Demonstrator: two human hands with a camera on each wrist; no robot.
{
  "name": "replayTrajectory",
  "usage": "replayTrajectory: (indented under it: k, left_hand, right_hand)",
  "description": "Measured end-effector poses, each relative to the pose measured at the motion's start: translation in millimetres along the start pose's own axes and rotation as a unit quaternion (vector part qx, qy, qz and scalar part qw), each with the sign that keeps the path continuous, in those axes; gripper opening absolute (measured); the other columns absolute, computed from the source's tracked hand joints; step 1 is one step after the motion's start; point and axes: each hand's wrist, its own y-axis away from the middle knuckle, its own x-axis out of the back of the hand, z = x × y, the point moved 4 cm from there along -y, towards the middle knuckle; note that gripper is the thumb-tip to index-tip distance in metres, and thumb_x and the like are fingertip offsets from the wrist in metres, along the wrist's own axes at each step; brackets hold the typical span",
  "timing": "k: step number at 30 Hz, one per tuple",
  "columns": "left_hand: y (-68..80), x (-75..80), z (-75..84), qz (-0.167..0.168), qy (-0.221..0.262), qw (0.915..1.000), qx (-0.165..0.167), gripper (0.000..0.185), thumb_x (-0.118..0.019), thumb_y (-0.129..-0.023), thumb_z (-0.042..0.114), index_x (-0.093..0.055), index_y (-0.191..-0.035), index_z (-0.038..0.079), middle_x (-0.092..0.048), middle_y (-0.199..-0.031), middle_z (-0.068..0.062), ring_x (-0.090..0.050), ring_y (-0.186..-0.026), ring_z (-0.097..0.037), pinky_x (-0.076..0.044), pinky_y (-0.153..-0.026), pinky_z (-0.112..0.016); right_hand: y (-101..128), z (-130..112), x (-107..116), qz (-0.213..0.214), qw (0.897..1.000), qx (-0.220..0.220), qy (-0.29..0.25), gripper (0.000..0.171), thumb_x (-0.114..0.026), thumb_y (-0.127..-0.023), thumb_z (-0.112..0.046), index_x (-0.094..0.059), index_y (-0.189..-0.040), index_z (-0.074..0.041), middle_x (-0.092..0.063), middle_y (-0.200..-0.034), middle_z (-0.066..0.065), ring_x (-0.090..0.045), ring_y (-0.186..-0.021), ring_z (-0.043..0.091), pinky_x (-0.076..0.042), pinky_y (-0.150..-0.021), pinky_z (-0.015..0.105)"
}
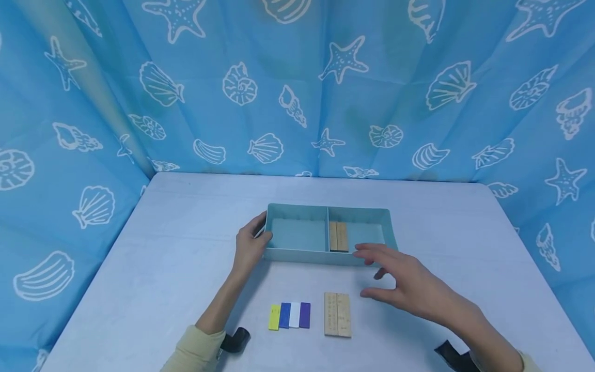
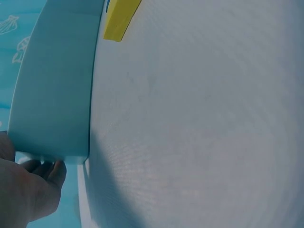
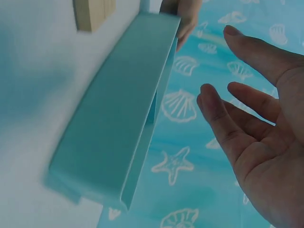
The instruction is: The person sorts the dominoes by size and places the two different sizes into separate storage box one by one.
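My left hand [image 1: 248, 245] grips the left end of a teal two-compartment tray [image 1: 297, 255], thumb at the rim and fingers against the end wall. Two wooden blocks [image 1: 333, 237] stand side by side in its right compartment, against the divider. Over the tray's front right edge, my right hand [image 1: 404, 283] hovers with fingers spread and nothing between them; the right wrist view shows it apart from the tray. Two more wooden blocks [image 1: 331, 315], with faint markings, lie together on the table in front of the tray.
Left of the loose blocks lies a row of small tiles: a yellow tile [image 1: 274, 317], a blue tile [image 1: 284, 315], a white tile [image 1: 295, 315] and a purple tile [image 1: 304, 315]. A blue seashell curtain [image 1: 288, 134] hangs behind the white table [image 1: 209, 206].
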Motion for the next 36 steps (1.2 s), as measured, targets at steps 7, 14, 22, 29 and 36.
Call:
replayTrajectory:
  k: [7,14,22,29,36]
  left_hand:
    - [-0.5,1.2,0.9,-0.001,-0.001,1.0,0.004,0.055,-0.055,-0.087,-0.004,-0.051,-0.141,-0.002,-0.052,-0.143,-0.017,-0.046,-0.135,-0.032,-0.041,-0.109,-0.042]
    - [-1.4,2.1,0.7,-0.001,0.001,1.0,0.001,0.055,-0.056,-0.086,-0.004,-0.051,-0.141,-0.002,-0.052,-0.143,-0.018,-0.046,-0.134,-0.033,-0.04,-0.109,-0.044]
    - [-0.2,1.5,0.9,-0.001,0.001,1.0,0.004,0.054,-0.055,-0.087,-0.004,-0.051,-0.141,-0.002,-0.052,-0.143,-0.017,-0.047,-0.134,-0.032,-0.04,-0.109,-0.043]
    - [-0.6,0.5,1.4,0.0,0.0,1.0,0.003,0.054,-0.055,-0.087,-0.003,-0.051,-0.141,-0.001,-0.052,-0.143,-0.017,-0.047,-0.134,-0.032,-0.04,-0.109,-0.043]
    - [0.0,1.5,0.6,0.001,0.004,1.0,-0.004,0.053,-0.055,-0.088,-0.004,-0.051,-0.14,-0.002,-0.053,-0.142,-0.017,-0.047,-0.134,-0.032,-0.041,-0.108,-0.042]
  right_hand:
    - [13,-13,-28,-0.033,0.999,0.024,-0.024,0.069,-0.082,-0.083,-0.025,-0.05,-0.143,-0.017,-0.049,-0.145,0.006,-0.062,-0.103,0.016,-0.057,-0.072,0.021]
    - [19,-11,-65,-0.082,0.996,-0.026,-0.001,0.074,-0.079,-0.084,-0.037,-0.047,-0.147,-0.016,-0.045,-0.149,0.006,-0.053,-0.126,0.023,-0.056,-0.089,0.035]
    - [26,4,-92,-0.083,0.994,-0.051,0.043,0.085,-0.082,-0.077,-0.047,-0.045,-0.148,-0.017,-0.039,-0.154,0.006,-0.042,-0.137,0.029,-0.046,-0.102,0.051]
    - [28,13,-104,-0.06,0.997,-0.05,0.026,0.07,-0.08,-0.081,-0.04,-0.052,-0.139,-0.014,-0.043,-0.149,0.004,-0.042,-0.137,0.026,-0.042,-0.107,0.047]
    - [28,23,-110,-0.019,0.999,-0.039,0.013,0.06,-0.083,-0.08,-0.036,-0.058,-0.13,-0.017,-0.047,-0.145,-0.001,-0.045,-0.134,0.021,-0.042,-0.107,0.044]
